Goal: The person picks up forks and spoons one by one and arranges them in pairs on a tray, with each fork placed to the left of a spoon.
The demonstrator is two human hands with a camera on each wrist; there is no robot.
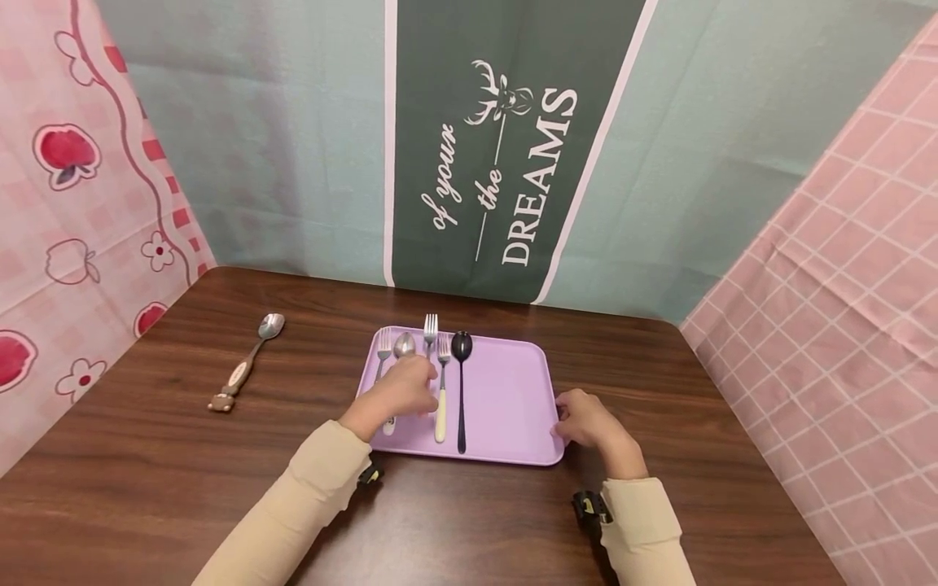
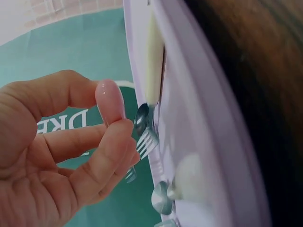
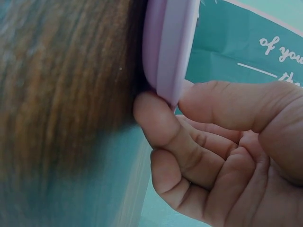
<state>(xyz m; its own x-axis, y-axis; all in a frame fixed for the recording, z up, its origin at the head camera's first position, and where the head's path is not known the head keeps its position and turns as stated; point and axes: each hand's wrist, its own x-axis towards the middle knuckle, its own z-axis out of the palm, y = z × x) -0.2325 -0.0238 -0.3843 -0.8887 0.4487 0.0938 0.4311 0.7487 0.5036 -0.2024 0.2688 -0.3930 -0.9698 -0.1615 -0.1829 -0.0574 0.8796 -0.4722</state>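
Note:
My left hand [image 1: 401, 386] is above the left half of a lilac tray [image 1: 513, 399]. Its thumb and fingers pinch the pink handle [image 2: 110, 101] of a fork [image 1: 431, 325], whose tines point toward the far rim. At the tray's right edge, my right hand [image 1: 589, 422] grips the rim, thumb on top and fingertips beneath. On the tray lie a fork [image 1: 384, 342], a silver spoon [image 1: 405, 344], a cream-handled fork [image 1: 440, 417] and a long black spoon [image 1: 462, 347], side by side. My left hand hides parts of the two leftmost pieces.
A spoon with a brown bear-shaped handle end [image 1: 238, 373] lies on the wooden table [image 1: 469, 521], left of the tray. A printed curtain [image 1: 623, 203] hangs behind the table, with pink patterned cloths at both sides.

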